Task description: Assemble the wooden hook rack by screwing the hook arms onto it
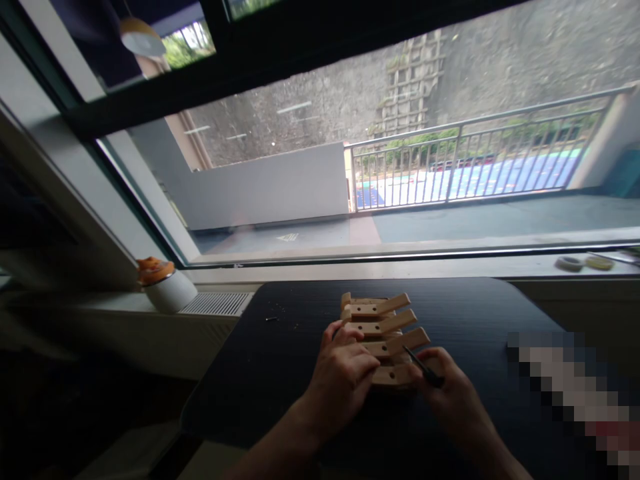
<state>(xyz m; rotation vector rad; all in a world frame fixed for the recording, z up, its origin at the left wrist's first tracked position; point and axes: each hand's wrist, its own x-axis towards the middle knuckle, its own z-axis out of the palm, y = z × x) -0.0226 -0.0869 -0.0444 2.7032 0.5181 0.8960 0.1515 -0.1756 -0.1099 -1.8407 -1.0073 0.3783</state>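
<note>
On the dark table lies a pale wooden slatted piece (370, 328), made of several parallel slats with dark round holes and upward-angled ends. My left hand (345, 370) lies over its near left side, fingers bent around the slats and gripping it. The palm hides part of the lower slats. My right hand (453, 387) is closed on a thin dark pointed tool (426, 370), whose exact kind I cannot make out. The tool's tip is at the angled end of one slat, on the right side. My right fingertips are close to the nearest slat's right end.
The black table (240, 373) stands against a window sill (310, 270). A small dark object (271, 319) and crumbs lie at its left. A white pot (173, 293) with an orange top stands by a vent grille (217, 304). Tape rolls (570, 264) sit far right. Pixelation covers the right edge.
</note>
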